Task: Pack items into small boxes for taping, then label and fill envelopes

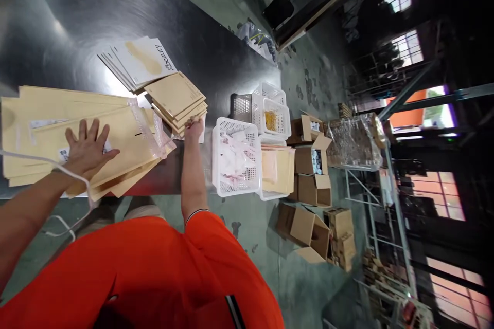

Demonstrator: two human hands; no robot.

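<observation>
Orange-red shirt with a black-and-white striped sleeve edge, tan padded envelopes, white lattice-patterned plastic basket

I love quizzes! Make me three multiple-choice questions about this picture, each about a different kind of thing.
1. Where is the left hand?
A. On the envelopes
B. Inside a white basket
C. On the floor

2. What colour is the shirt?
A. Blue
B. Orange
C. Green

3. How is the cardboard box near the bottom of the view?
A. Its flaps are open
B. It is taped shut
C. It is wrapped in plastic

Answers:
1. A, because the palm lies flat on the envelopes.
2. B, because bright orange fills the bottom of the view.
3. A, because its flaps stand apart.
</observation>
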